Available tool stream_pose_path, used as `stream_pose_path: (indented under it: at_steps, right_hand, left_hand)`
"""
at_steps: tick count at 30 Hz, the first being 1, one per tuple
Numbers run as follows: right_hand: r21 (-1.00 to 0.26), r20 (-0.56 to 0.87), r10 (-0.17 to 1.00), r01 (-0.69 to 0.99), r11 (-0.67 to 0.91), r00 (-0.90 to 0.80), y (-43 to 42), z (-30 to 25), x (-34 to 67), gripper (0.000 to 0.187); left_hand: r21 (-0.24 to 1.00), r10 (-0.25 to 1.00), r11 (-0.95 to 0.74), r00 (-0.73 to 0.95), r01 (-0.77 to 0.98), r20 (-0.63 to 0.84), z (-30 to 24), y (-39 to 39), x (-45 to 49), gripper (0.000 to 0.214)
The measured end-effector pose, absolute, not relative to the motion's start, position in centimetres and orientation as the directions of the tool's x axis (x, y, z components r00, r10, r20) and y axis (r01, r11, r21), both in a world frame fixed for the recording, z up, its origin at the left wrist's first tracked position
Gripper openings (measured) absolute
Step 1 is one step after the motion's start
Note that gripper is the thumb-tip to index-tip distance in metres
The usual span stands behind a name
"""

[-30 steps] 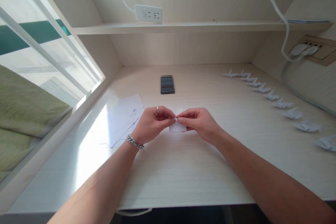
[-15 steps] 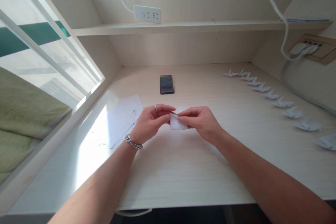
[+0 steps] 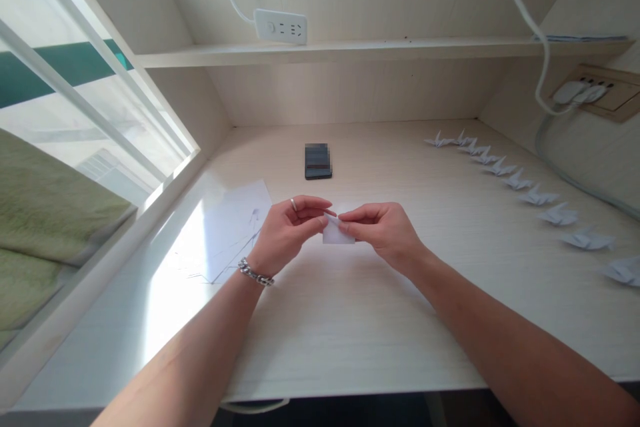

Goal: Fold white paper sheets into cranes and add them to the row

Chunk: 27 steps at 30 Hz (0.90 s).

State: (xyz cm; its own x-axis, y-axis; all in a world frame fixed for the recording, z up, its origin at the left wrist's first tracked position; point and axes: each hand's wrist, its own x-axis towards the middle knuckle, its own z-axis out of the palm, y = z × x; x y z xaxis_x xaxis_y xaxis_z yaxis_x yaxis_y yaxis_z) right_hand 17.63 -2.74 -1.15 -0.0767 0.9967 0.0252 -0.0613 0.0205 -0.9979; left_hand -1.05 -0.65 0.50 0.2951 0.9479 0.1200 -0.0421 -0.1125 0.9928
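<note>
The small folded white paper (image 3: pixel 339 233) lies between the two hands, around midway between the left and right edges of the surface (image 3: pixel 360 327). The right hand's (image 3: pixel 386 228) grip is clamped on its upper right part, thumb on the near face. The left hand (image 3: pixel 286 230) has its thumb at the upper left corner; I cannot tell whether that grip is closed behind it. Both hands touch the paper, so neither is nearer. It shows no clear long axis; its lower edge runs roughly parallel to the surface's front edge, and room stretches that way. Toward the back edge lies a dark flat object (image 3: pixel 318 162); left of the left hand, marked sheets (image 3: pixel 233 223). Paper cranes (image 3: pixel 538 196) line the right edge, well apart from the right hand.
</note>
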Motion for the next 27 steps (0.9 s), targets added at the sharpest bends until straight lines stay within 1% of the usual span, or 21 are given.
stream_pose_path:
  at_steps: [4, 9, 13, 16, 18, 23, 25, 27]
  right_hand:
    - [-0.995, 0.093, 0.992, 0.036, 0.096, -0.081, -2.9, -1.29, 17.48, 0.015]
    - [-0.994, 0.099, 0.99, 0.043, 0.104, -0.104, -2.89, -1.33, 17.35, 0.014]
    - [-0.995, 0.091, 0.991, 0.035, 0.095, -0.1, -2.91, -1.23, 17.25, 0.018]
    - [-0.995, 0.089, 0.992, 0.045, 0.094, -0.094, -3.01, -1.14, 17.18, 0.017]
    - [-0.996, 0.073, 0.993, 0.035, 0.077, -0.088, -3.05, -1.07, 17.14, 0.017]
    - [-0.998, 0.005, 0.998, -0.06, 0.001, -0.068, -2.89, -1.11, 17.08, 0.022]
    - [-0.997, -0.006, 0.998, -0.079, -0.01, -0.058, -2.82, -1.15, 17.09, 0.023]
    - [-0.998, 0.003, 0.998, -0.07, -0.001, -0.06, -2.81, -1.16, 17.12, 0.022]
  left_hand:
    - [0.984, 0.962, -0.157, 0.239, 0.081, 0.134, 0.15, -0.68, -0.81, 0.026]
    - [0.976, 0.959, -0.195, 0.23, 0.098, 0.168, -0.1, -0.69, -0.65, 0.023]
    - [0.976, 0.958, -0.196, 0.231, 0.098, 0.169, 0.02, -0.69, -0.7, 0.021]
    - [0.982, 0.961, -0.172, 0.233, 0.074, 0.151, 0.19, -0.68, -0.7, 0.019]
    - [0.988, 0.963, -0.15, 0.231, 0.033, 0.139, 0.3, -0.67, -0.64, 0.019]
    - [0.993, 0.975, -0.068, 0.203, -0.096, 0.087, 0.41, -0.65, -0.49, 0.026]
    - [0.995, 0.977, -0.064, 0.2, -0.082, 0.08, 0.35, -0.64, -0.5, 0.029]
    - [0.996, 0.972, -0.089, 0.215, -0.013, 0.09, 0.24, -0.65, -0.53, 0.03]
